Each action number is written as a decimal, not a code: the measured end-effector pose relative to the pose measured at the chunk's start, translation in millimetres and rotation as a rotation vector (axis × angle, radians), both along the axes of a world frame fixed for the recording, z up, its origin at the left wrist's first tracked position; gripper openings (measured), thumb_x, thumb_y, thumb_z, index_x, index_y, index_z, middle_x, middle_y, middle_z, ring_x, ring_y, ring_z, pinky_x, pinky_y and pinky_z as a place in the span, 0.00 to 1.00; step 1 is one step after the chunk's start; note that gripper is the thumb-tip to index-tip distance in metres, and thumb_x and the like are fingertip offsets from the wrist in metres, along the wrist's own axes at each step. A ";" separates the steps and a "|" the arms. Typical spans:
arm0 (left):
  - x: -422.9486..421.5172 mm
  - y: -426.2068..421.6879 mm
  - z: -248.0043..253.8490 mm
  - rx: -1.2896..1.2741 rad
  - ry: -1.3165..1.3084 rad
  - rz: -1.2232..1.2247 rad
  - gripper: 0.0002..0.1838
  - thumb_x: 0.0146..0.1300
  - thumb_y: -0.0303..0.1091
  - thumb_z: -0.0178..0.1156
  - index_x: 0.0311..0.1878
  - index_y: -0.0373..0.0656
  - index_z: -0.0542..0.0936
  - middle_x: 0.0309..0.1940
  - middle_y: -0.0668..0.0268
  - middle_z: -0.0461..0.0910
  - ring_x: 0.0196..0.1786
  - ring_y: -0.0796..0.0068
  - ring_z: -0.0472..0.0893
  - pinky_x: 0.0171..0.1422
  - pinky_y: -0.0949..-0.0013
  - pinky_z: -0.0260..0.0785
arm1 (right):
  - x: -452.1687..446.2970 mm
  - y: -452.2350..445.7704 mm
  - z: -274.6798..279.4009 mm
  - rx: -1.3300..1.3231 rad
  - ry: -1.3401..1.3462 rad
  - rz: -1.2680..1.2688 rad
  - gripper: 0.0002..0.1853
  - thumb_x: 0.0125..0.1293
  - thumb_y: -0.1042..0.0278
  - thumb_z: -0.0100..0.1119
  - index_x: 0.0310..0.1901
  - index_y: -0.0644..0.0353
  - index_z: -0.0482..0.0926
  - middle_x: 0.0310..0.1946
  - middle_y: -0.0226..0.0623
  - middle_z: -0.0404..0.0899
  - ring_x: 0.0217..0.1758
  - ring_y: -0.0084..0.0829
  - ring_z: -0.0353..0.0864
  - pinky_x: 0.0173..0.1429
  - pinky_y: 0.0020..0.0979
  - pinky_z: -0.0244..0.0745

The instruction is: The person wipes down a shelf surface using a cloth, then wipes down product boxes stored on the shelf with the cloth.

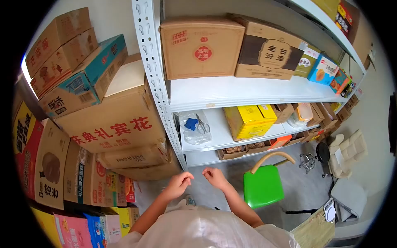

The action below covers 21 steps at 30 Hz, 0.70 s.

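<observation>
Shelving rack [248, 89] of white metal is standing just ahead of the person's two hands. Left hand [178, 184] and right hand [214, 178] are hovering apart, curling loosely closed, nothing showing in either. This is looking like a pause between grips; grasping anything shelved would be calling for uncurled fingers and a forward reach. One pair of scissors [202, 125], one blue item [191, 124] and one yellow box [251, 122] are lying mid-rack; two large cartons [202, 49] are standing above. One green chair [264, 186] is waiting rightward.
</observation>
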State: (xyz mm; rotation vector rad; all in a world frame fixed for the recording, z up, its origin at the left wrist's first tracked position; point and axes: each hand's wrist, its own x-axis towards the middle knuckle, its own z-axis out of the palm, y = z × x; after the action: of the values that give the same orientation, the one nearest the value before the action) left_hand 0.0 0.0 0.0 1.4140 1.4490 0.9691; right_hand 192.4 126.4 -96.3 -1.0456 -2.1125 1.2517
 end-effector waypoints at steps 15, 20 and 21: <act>-80.6 -22.5 -44.3 -0.176 0.040 0.821 0.06 0.66 0.21 0.52 0.41 0.37 0.79 0.27 0.65 0.79 0.31 0.78 0.78 0.36 0.73 0.72 | -199.9 341.7 -182.9 0.583 -0.333 -0.174 0.16 0.59 0.64 0.61 0.49 0.56 0.81 0.46 0.53 0.80 0.49 0.54 0.79 0.56 0.51 0.73; -42.6 -17.0 -64.3 -0.269 -0.040 1.024 0.07 0.66 0.21 0.52 0.41 0.37 0.79 0.28 0.65 0.80 0.31 0.79 0.78 0.36 0.74 0.72 | -242.6 369.5 -215.7 0.486 -0.542 0.037 0.18 0.59 0.64 0.62 0.51 0.57 0.79 0.47 0.54 0.79 0.50 0.54 0.79 0.56 0.51 0.73; -36.8 -10.2 -64.6 -0.275 -0.013 1.023 0.07 0.66 0.21 0.52 0.42 0.37 0.79 0.28 0.65 0.80 0.31 0.79 0.78 0.36 0.74 0.73 | -250.2 371.0 -221.0 0.473 -0.568 0.066 0.18 0.59 0.64 0.62 0.51 0.57 0.79 0.48 0.54 0.79 0.50 0.55 0.79 0.56 0.51 0.73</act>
State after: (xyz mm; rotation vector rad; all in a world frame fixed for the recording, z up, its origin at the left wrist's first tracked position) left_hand -36.8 -10.2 -64.6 0.3977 2.2380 1.2837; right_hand -57.8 497.4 -317.3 -1.2056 -2.6946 0.4464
